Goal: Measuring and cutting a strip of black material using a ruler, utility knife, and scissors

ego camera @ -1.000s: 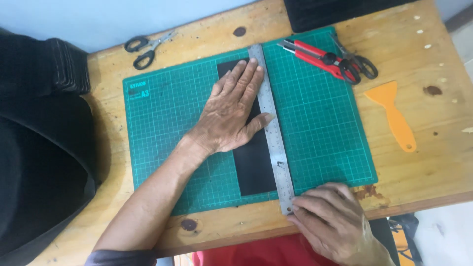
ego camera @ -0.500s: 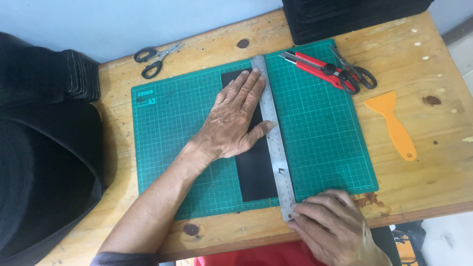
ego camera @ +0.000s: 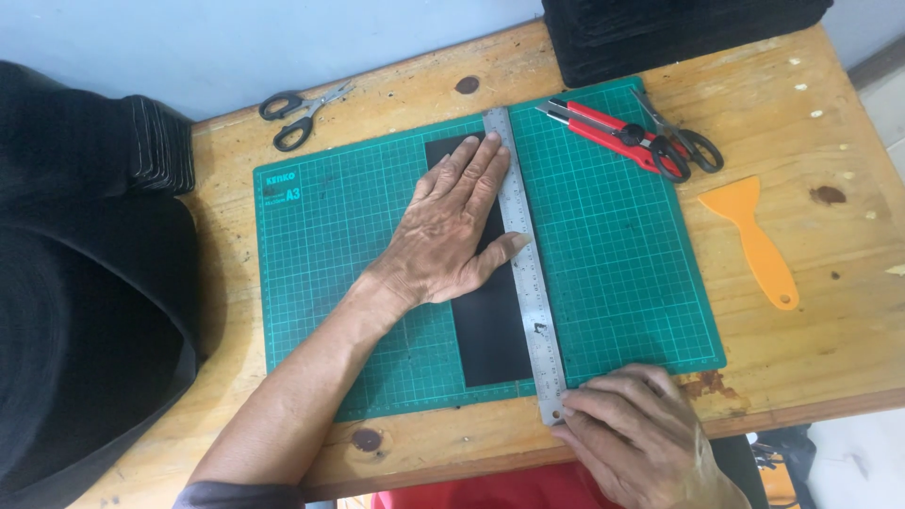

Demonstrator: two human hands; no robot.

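Observation:
My left hand [ego camera: 452,231] lies flat, fingers spread, on a black rectangular sheet [ego camera: 492,330] and presses against the left side of a steel ruler [ego camera: 526,269]. The ruler runs lengthwise along the sheet's right edge on a green cutting mat [ego camera: 330,254]. My right hand [ego camera: 633,429] is at the ruler's near end, at the mat's front edge, fingers curled and touching the ruler tip. Whether it holds anything is hidden.
A wooden table [ego camera: 830,283] carries the mat. Black-handled scissors [ego camera: 300,111] lie at the back left. A red utility knife [ego camera: 608,132] and another pair of scissors [ego camera: 683,137] lie at the back right, an orange scraper [ego camera: 759,247] to the right. Black material stacks [ego camera: 85,283] sit left and behind.
Both hands, the ruler and the sheet keep their positions on the mat. Only the camera view has shifted slightly.

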